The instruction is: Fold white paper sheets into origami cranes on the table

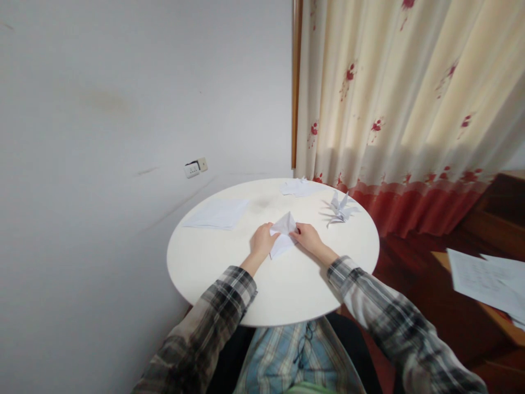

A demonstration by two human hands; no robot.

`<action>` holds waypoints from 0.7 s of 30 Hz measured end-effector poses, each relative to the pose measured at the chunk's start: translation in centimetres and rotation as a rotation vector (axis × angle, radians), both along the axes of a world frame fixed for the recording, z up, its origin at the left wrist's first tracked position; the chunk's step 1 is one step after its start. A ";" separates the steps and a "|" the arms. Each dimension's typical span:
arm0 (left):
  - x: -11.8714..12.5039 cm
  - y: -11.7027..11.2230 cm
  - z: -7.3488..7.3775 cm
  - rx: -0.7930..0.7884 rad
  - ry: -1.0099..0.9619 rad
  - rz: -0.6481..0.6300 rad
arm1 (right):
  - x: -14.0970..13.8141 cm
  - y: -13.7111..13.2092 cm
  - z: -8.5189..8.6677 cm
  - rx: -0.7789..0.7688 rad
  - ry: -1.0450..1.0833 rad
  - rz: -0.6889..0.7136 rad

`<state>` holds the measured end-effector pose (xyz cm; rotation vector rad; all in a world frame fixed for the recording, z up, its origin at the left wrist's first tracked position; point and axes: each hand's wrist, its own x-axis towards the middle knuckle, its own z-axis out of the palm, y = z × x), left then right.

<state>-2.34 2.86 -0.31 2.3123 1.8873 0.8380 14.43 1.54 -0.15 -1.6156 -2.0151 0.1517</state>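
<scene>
One round table with a smooth white top (pixel 197 257). Near its middle: one folded piece of plain white paper (pixel 285 223), a triangular flap pointing toward the far edge, a further layer extending toward the near edge. Left hand (pixel 261 239), bare, with a black, grey and white plaid cuff: thumb and fingers pinch the paper's left side. Right hand (pixel 308 237), bare, cuffed alike: thumb and fingers grip its right side. Toward the left edge lies a flat stack of white paper sheets (pixel 218 212); by the far edge, loose white papers (pixel 296 188); near the right edge, a cluster of pointed white folded-paper figures (pixel 340 208).
</scene>
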 end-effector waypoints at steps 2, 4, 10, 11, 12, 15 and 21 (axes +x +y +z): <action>0.0 0.1 -0.1 0.000 0.014 -0.006 | 0.0 0.0 0.0 -0.008 0.004 0.004; -0.1 0.2 -0.2 -0.001 0.021 -0.010 | 0.0 0.0 0.0 -0.019 0.015 0.026; -0.2 0.2 -0.2 -0.003 0.021 -0.007 | 0.0 -0.2 0.3 -0.016 0.018 0.067; -0.2 0.2 -0.2 -0.006 0.021 -0.003 | 0.0 -0.2 0.3 -0.013 0.012 0.068; -0.2 0.2 -0.2 -0.008 0.022 0.000 | -0.1 -0.2 0.3 -0.012 0.009 0.069; -0.2 0.1 -0.1 -0.006 0.025 0.003 | -0.1 -0.3 0.3 -0.015 0.014 0.073; -0.1 0.0 0.0 -0.001 0.014 0.004 | -0.1 -0.1 0.0 0.005 0.042 0.124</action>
